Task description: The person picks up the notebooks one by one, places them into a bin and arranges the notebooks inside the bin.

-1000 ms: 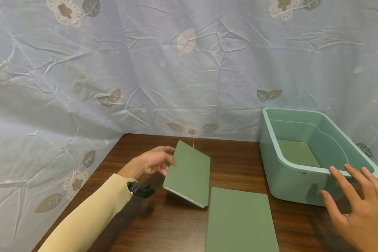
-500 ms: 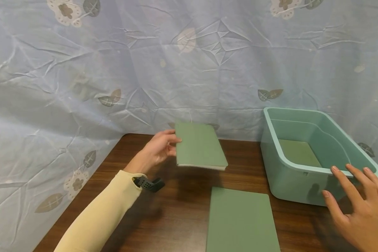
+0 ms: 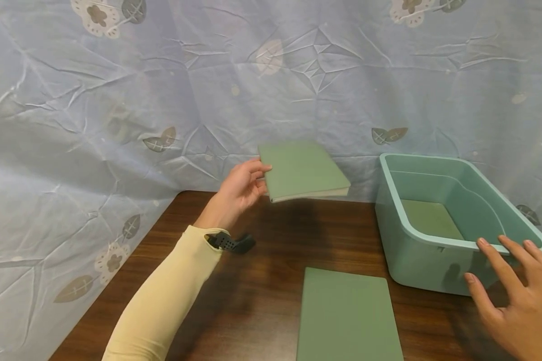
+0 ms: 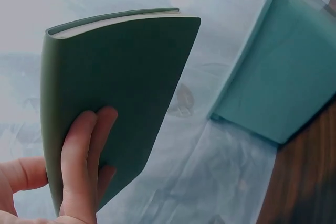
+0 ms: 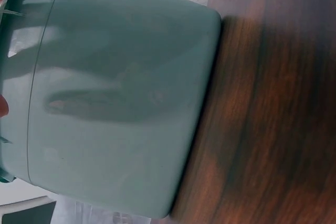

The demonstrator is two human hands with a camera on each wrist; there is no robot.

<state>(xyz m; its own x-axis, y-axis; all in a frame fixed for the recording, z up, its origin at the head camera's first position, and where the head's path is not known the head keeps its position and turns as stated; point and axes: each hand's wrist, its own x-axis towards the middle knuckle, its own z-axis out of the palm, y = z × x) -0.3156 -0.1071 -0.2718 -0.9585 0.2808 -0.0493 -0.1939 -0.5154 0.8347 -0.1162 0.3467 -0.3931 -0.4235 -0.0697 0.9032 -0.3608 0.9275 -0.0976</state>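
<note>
A green notebook (image 3: 303, 169) is held up above the table by my left hand (image 3: 242, 186), which pinches it along its spine side. In the left wrist view the thumb lies at the spine and the fingers (image 4: 79, 156) spread over the cover of the closed notebook (image 4: 123, 87). My right hand (image 3: 519, 296) has its fingers extended, the fingertips right at the near rim of the teal plastic bin (image 3: 415, 255). At the bottom of the bin lies a flat green notebook (image 3: 432, 218). A second green notebook (image 3: 349, 321) rests flat on the table, in front of the bin's left side.
The brown wooden table (image 3: 271, 311) meets a pale blue floral curtain (image 3: 235, 100) at its back and left edges. The bin's tall side wall (image 5: 121, 93) stands on the tabletop (image 5: 262, 119) at the right.
My left hand has lifted its notebook up and to the right, turning it from a steep tilt to nearly level. The right hand stays by the bin's rim.
</note>
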